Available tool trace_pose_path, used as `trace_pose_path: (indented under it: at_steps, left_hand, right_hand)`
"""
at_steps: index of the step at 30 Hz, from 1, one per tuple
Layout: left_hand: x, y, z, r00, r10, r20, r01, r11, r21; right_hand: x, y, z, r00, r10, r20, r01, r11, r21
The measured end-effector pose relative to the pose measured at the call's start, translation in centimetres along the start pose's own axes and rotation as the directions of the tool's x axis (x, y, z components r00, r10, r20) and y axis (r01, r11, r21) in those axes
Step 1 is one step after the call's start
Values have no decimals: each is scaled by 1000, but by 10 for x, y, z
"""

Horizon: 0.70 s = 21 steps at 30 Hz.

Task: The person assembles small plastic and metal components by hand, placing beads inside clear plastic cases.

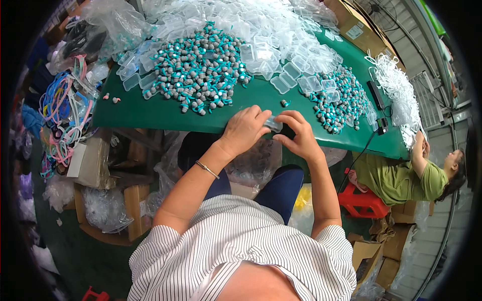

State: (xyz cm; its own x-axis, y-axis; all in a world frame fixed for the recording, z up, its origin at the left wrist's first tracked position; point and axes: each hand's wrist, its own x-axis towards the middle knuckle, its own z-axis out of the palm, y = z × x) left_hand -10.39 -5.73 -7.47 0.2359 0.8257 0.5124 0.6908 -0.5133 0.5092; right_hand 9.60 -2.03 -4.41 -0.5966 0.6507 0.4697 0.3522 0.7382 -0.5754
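A small clear plastic box (272, 124) is held between my two hands at the table's near edge. My left hand (244, 129) grips its left side with closed fingers, partly covering it. On its right side, my right hand (300, 134) pinches it between thumb and fingers. Whether anything lies inside the box I cannot tell. Just beyond my fingers lies a single grey piece with a teal end (285, 103), like an earplug. Large heaps of such grey and teal pieces lie ahead to the left (198, 70) and to the right (340, 100).
Many clear plastic boxes (271, 30) pile up across the back of the green table (145, 113). White cords (396, 83) lie at its right end, near a seated person in green (401, 175). Coloured bands (65, 110) hang at left. Cardboard boxes (138, 213) stand below.
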Motion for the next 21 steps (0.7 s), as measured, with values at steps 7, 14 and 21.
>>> trace_pose_path:
  at_steps: [7,14,21]
  left_hand:
    - [4,-2,9,1000,6,0,-6,998,-66]
    - [-23,16,-3,996,-13,-91,4,995,-96]
    - [-43,46,-4,999,-35,15,37,976,-213]
  right_hand:
    - [-12,8,14,993,102,-58,-100,994,43]
    - [21,23,-5,995,-94,-32,95,995,19]
    - [44,53,12,988,108,-111,-154,758,-633]
